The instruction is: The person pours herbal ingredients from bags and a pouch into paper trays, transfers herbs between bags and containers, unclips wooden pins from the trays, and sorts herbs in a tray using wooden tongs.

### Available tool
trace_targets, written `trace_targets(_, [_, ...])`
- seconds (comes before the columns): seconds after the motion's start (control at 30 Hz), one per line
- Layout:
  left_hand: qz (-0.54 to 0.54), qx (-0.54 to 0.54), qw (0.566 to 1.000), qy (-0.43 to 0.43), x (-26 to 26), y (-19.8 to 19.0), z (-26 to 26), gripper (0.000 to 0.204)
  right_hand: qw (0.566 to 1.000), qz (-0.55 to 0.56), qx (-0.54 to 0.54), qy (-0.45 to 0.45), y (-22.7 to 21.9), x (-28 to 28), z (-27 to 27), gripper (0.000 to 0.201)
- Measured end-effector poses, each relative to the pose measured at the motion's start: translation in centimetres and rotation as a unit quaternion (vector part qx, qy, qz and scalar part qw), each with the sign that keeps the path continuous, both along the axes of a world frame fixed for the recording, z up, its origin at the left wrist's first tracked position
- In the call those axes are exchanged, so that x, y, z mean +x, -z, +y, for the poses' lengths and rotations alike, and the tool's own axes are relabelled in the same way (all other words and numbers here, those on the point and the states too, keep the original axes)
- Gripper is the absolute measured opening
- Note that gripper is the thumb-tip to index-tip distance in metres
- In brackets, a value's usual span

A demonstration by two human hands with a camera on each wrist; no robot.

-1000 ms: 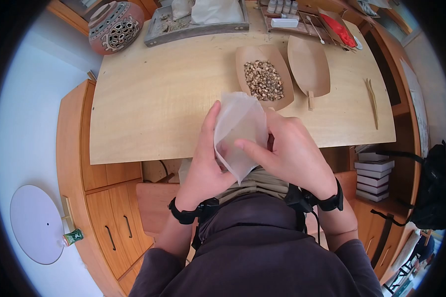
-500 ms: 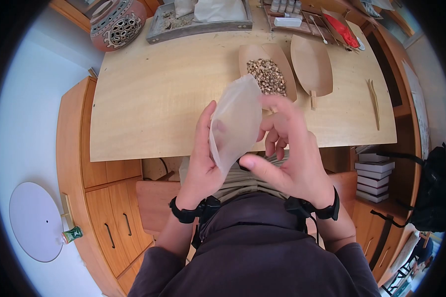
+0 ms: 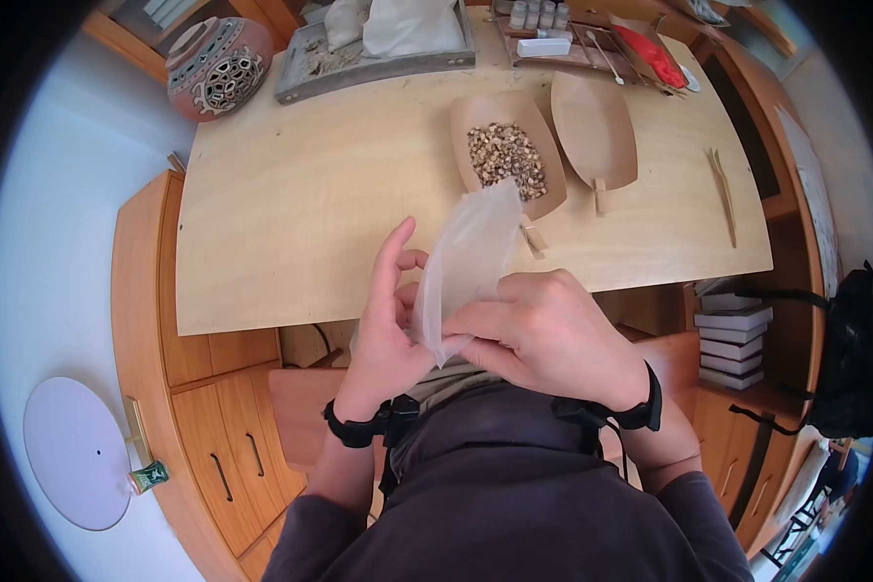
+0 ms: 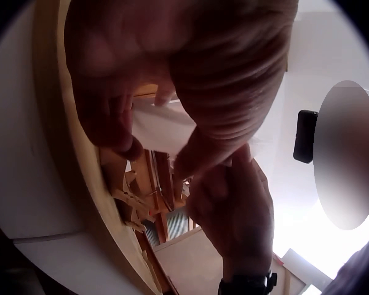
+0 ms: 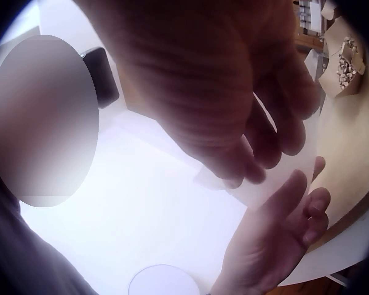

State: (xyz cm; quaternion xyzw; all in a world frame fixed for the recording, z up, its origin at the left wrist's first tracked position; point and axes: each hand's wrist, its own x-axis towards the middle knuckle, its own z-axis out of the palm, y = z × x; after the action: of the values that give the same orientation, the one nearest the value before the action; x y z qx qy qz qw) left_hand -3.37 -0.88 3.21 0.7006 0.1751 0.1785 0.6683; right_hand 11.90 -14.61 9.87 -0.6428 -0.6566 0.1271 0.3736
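A translucent white bag point(image 3: 475, 233) stands upright between the two hands, over the table's near edge. My left hand point(image 3: 386, 335) holds it low on its left side, thumb against the bag and index finger raised away from it. With thumb and fingertips, my right hand point(image 3: 558, 335) pinches the bag's lower near edge. In the right wrist view, the left thumb point(image 5: 286, 193) lies against the thin sheet and the right fingertips meet at its corner. Beyond the bag's top, chopped brown pieces point(image 3: 504, 155) lie in a brown paper tray point(image 3: 543, 199).
A second paper tray point(image 3: 592, 116) stands right of the first, with a clothespin point(image 3: 599, 197) at its near end. Wooden tweezers point(image 3: 723, 199) lie farther right. A grey wooden tray point(image 3: 378, 70), a patterned pot point(image 3: 221, 73) and small jars point(image 3: 540, 15) line the back.
The right hand first drew back from the bag with spread fingers, then came in to pinch its lower edge. The left index finger has moved off the bag.
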Motion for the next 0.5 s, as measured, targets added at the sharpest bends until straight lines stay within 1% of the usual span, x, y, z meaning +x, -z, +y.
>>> trace_targets(0.03, [-0.001,0.001,1.000,0.002,-0.1,-0.1,0.1,0.118,1.000,-0.001,0.001,0.002,-0.4,0.1,0.0,0.014])
trace_targets(0.1, [-0.021,-0.059,0.997,0.046,-0.3,-0.4,0.3,0.129,1.000,0.000,-0.025,0.002,-1.5,0.2,-0.1,0.012])
trace_targets(0.13, [-0.022,-0.058,0.997,0.047,-0.3,-0.6,0.4,0.129,1.000,0.000,-0.024,0.003,-1.4,0.2,-0.1,0.012])
trace_targets(0.2, [-0.049,-0.102,0.990,0.078,-0.5,-1.0,0.6,0.140,0.999,0.012,-0.032,-0.030,-1.3,0.4,-0.2,0.013])
trace_targets(0.23, [-0.049,-0.102,0.990,0.079,-0.5,-1.2,0.7,0.140,0.999,0.011,-0.031,-0.029,-1.4,0.5,-0.2,0.013])
trace_targets(0.3, [-0.024,-0.079,0.989,0.121,-0.6,-1.6,1.1,0.149,0.997,0.015,-0.045,-0.068,-1.6,0.6,-0.2,0.012])
trace_targets(0.33, [-0.025,-0.078,0.989,0.121,-0.6,-1.5,1.3,0.149,0.997,0.014,-0.044,-0.067,-1.7,0.6,-0.3,0.012])
trace_targets(0.4, [-0.027,0.007,0.986,0.163,-0.6,-1.2,1.7,0.156,0.992,0.012,-0.066,-0.103,-1.9,0.7,-0.4,0.011])
trace_targets(0.5, [-0.061,-0.018,0.980,0.188,-0.3,-1.2,1.3,0.160,0.990,0.025,-0.072,-0.123,-1.9,0.7,-0.4,0.010])
